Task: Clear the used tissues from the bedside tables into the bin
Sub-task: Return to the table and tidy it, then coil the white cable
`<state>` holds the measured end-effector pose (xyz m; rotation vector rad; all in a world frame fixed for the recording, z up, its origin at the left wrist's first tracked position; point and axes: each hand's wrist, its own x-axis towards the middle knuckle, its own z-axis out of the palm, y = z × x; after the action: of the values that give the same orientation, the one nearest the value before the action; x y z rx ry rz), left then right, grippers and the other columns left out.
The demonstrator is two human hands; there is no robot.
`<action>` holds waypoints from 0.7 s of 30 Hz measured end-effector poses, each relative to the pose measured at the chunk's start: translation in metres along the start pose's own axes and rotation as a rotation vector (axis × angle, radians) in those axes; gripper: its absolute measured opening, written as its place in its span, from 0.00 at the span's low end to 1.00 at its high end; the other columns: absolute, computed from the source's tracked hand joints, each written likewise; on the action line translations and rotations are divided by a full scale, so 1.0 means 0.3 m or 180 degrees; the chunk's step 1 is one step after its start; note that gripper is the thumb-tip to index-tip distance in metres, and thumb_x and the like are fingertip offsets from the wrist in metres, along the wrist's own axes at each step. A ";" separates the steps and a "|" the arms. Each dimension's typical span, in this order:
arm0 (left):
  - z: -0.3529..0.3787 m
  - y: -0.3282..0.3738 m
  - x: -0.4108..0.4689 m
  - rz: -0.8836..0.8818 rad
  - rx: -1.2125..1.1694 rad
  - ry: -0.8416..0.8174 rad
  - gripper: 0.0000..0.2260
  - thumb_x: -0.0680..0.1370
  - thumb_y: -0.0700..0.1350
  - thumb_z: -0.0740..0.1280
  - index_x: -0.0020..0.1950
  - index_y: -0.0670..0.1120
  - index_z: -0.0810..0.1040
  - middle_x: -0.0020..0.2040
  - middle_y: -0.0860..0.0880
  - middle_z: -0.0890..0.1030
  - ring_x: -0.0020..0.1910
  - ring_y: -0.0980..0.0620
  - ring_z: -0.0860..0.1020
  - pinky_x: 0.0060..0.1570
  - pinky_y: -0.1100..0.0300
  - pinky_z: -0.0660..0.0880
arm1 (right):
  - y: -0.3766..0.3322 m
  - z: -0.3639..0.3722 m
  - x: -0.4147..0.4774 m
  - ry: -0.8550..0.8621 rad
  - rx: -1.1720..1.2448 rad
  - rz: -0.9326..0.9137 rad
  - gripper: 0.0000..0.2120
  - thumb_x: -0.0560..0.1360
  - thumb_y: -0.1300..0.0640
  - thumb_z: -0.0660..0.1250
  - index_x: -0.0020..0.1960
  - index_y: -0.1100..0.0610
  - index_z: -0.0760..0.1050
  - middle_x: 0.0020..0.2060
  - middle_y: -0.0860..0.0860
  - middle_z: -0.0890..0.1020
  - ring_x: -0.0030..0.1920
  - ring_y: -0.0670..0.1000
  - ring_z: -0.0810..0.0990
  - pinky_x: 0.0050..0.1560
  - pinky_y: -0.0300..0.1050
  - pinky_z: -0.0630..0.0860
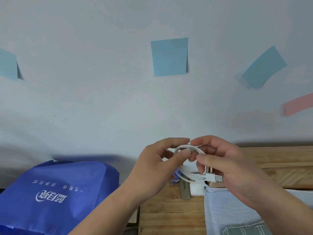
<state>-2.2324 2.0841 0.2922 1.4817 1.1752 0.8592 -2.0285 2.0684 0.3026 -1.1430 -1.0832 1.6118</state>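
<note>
Head view, closest stuff first. Bottom right there's a pale blue sheet (pixel 225 209) with a grey-green checked cloth (pixel 245 228) on top of it at the very edge. Bottom left is a big blue bag (pixel 67 192) with white print. Between them is a wooden table (pixel 169 214).

Both forearms come up from the bottom and meet above the table. The left hand (pixel 152 165) and right hand (pixel 225 163) are both curled round a coiled white cable (pixel 189 178). The left pinches the top of the loop between thumb and fingers, and the right grips the same loop from the other side. The USB plug (pixel 218 178) sticks out by the right hand's lower fingers.

Under the hands, on the table, sit a white block (pixel 197 189), a grey-brown stick-shaped thing (pixel 185 190) just beside it, and a small blue and white item (pixel 175 179) mostly hidden by the left hand. Can't tell what any of those are.

Behind the right hand is a wooden headboard (pixel 279 163). Then the wall (pixel 101 99), with three blue notes, middle (pixel 169 56), right (pixel 264 67) and left edge (pixel 7 64), plus a pink note (pixel 298 106) far right.

As for the tissues and bin, I can't tell where they are from this view.
</note>
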 end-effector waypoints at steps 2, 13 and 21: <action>-0.006 -0.009 0.004 0.0156 0.0464 -0.0029 0.09 0.78 0.55 0.75 0.58 0.65 0.85 0.52 0.62 0.87 0.48 0.58 0.84 0.42 0.61 0.82 | 0.008 -0.010 0.004 -0.0127 -0.0220 0.0074 0.14 0.76 0.67 0.69 0.52 0.50 0.85 0.38 0.54 0.87 0.35 0.50 0.79 0.38 0.36 0.78; 0.039 -0.079 0.000 -0.0529 -0.1132 0.0841 0.06 0.81 0.48 0.73 0.51 0.55 0.90 0.43 0.50 0.89 0.39 0.54 0.86 0.36 0.61 0.83 | 0.096 -0.025 0.007 -0.0230 0.1132 0.0351 0.32 0.69 0.32 0.75 0.61 0.55 0.84 0.51 0.66 0.84 0.42 0.59 0.83 0.34 0.52 0.80; 0.074 -0.228 -0.025 -0.1108 -0.1559 0.0849 0.06 0.81 0.49 0.73 0.53 0.58 0.89 0.48 0.50 0.90 0.45 0.52 0.88 0.42 0.59 0.84 | 0.305 0.022 0.003 0.0425 0.0739 0.0787 0.12 0.62 0.50 0.80 0.41 0.57 0.87 0.39 0.62 0.84 0.34 0.56 0.83 0.30 0.45 0.80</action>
<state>-2.2300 2.0713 0.2212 0.7566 1.2557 1.0289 -2.0496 2.0450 0.2166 -1.2432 -0.6690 1.7701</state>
